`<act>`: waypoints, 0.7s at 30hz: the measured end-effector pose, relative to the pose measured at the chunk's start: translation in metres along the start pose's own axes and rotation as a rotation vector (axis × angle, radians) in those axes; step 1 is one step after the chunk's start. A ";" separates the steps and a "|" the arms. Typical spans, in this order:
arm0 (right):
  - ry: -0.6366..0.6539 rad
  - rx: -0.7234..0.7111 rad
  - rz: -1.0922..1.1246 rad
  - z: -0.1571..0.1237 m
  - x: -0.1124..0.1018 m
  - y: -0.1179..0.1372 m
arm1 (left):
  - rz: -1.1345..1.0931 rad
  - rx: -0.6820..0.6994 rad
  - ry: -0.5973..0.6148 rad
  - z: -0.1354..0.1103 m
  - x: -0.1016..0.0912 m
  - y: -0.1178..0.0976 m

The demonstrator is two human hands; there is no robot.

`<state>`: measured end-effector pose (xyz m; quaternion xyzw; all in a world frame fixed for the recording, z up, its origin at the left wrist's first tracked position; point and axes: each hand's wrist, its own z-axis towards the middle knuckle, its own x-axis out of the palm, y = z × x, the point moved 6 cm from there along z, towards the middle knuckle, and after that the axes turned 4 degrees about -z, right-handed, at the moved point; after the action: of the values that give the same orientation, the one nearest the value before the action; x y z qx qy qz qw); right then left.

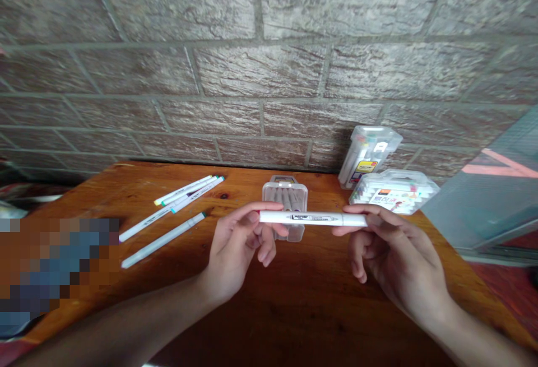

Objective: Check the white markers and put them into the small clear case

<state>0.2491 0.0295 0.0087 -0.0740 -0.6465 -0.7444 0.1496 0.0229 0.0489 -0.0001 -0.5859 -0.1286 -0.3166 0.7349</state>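
Note:
A white marker pen (313, 218) with black print on its barrel is held level above the table, one end in each hand. My left hand (239, 246) pinches its left end, where a bit of red shows. The right end lies between the thumb and fingers of my right hand (395, 255). Behind the marker stands a clear plastic case (286, 190) with several markers in it, partly hidden by the marker and my left fingers. Several loose white markers (163, 241) with coloured ends lie on the table to the left of my left hand.
At the back right of the wooden table (294, 311) stands a tall clear marker case (367, 157) with a yellow label. A wider clear case (395, 192) of markers sits in front of it. A stone-block wall (260, 70) rises behind the table. A blurred-out patch covers the left edge.

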 end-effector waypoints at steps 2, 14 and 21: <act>0.000 -0.005 -0.003 0.000 0.000 0.001 | 0.002 0.000 0.004 0.000 0.000 0.000; 0.002 -0.023 -0.002 0.003 0.002 0.001 | 0.019 -0.014 -0.006 0.000 -0.002 0.001; 0.011 0.039 0.055 0.001 0.001 -0.001 | -0.036 -0.028 0.026 -0.001 0.000 -0.001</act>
<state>0.2482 0.0302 0.0081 -0.0848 -0.6580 -0.7275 0.1748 0.0219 0.0480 0.0007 -0.5894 -0.1254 -0.3391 0.7224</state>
